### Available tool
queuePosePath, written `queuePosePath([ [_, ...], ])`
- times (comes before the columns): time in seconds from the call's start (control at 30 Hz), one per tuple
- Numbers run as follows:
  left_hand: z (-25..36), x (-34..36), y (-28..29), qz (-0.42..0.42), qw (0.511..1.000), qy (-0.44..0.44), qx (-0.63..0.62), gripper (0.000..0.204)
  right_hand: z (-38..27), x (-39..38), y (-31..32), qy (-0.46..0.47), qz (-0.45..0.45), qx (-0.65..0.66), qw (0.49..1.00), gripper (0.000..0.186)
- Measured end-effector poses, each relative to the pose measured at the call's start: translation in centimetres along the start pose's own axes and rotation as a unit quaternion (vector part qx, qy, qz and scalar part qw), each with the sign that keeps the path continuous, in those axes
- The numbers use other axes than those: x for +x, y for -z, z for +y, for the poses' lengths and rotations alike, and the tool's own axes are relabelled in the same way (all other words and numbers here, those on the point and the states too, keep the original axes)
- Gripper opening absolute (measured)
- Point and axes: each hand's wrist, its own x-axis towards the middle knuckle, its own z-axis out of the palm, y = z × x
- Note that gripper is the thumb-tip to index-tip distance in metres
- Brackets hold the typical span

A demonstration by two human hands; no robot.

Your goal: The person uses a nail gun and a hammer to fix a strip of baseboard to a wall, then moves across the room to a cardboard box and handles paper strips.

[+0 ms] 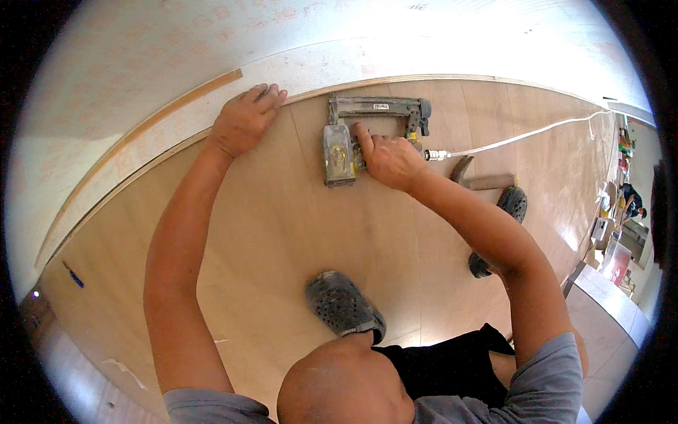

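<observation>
A dusty, dark pneumatic nail gun (378, 107) lies tilted on its side low over the wood-coloured boards, close to the base of the white wall. My right hand (392, 161) is closed around its grip, the index finger stretched along the body. A metal coupling joins the tool to a white air hose (526, 138) that runs off to the right. My left hand (247, 120) rests on the lower edge of a long pale strip (191, 127) along the wall, its fingers extended and lying against it. The left fingertips are apart from the nail gun.
Behind my right forearm lies a hammer (491, 181) with a wooden handle. Dark clogs are on my feet, one clog (342, 304) near the middle. A small blue tool (73, 274) lies at far left. At far right are a grey box-like block (611, 300), clutter and another person (631, 201).
</observation>
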Motion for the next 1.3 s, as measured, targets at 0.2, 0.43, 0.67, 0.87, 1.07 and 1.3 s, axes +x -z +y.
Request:
queuePosePath([
  [0.2,-0.3,0.0,0.0,0.024,1.0,-0.002,0.002,0.047,0.2,0.3,0.5,-0.004,0.004,0.03,1.0,0.057],
  [0.43,-0.5,0.3,-0.1,0.039,0.999,-0.004,0.002,0.047,0.6,0.5,-0.5,0.003,0.038,0.052,0.998,0.052],
  [0.67,-0.8,-0.1,-0.5,0.016,1.0,0.018,-0.01,0.048,0.3,0.7,0.0,-0.007,0.028,0.059,0.998,0.057],
  [0.87,-1.7,0.1,-0.4,0.054,0.998,0.003,-0.034,0.045,0.0,0.4,1.3,-0.005,0.019,0.051,0.999,0.062],
  [1.07,-2.0,0.5,-0.6,0.054,0.996,0.042,-0.052,0.042,0.7,0.4,1.1,0.012,0.013,0.029,0.999,0.064],
  [1.3,-3.3,-2.1,-3.7,0.088,0.99,0.104,-0.038,0.041,0.2,-1.2,6.0,-0.089,-0.078,0.029,0.993,0.077],
])
